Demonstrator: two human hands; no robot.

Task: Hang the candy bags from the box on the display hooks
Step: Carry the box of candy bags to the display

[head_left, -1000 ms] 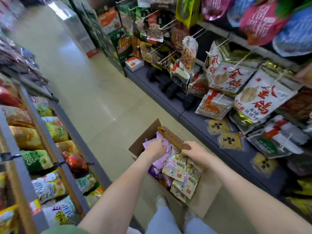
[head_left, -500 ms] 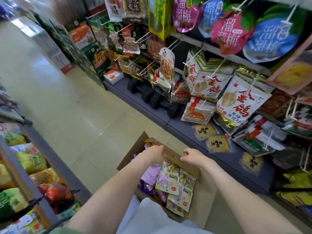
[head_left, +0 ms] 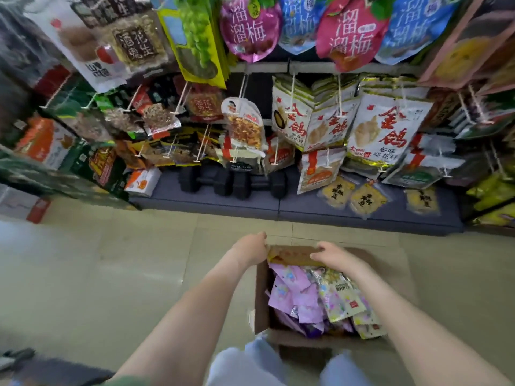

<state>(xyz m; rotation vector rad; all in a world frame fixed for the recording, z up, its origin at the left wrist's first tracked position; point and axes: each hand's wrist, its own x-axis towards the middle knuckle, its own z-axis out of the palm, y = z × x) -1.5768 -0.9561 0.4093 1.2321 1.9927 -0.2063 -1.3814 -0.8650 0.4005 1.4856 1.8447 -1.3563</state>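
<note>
Pale floor tiles [head_left: 97, 274] run along the foot of a shop display. At far left, orange and white cartons [head_left: 46, 142] stand stacked beside the rack. White display hooks [head_left: 203, 143] stick out in rows across the wall, most of them loaded with snack packets. Under them a low grey shelf [head_left: 223, 203] carries a black dumbbell [head_left: 231, 181].

Below the shelf, the left hand [head_left: 249, 250] has its fingers curled over the far left corner of a cardboard box [head_left: 262, 302], which sits on the floor just in front of the person's pale trouser legs [head_left: 250, 363]. Candy bags [head_left: 320, 299], lilac ones on the left and flowery, silver-edged ones on the right, lie heaped inside it. The right hand [head_left: 334, 256] grips the box's far flap [head_left: 289, 254], fingers bent over its edge; the two hands are near each other on that same side.

Further right, large white bags with red characters [head_left: 384, 135] hang from the hooks, and yellow packets [head_left: 367, 200] lie flat on the shelf.
</note>
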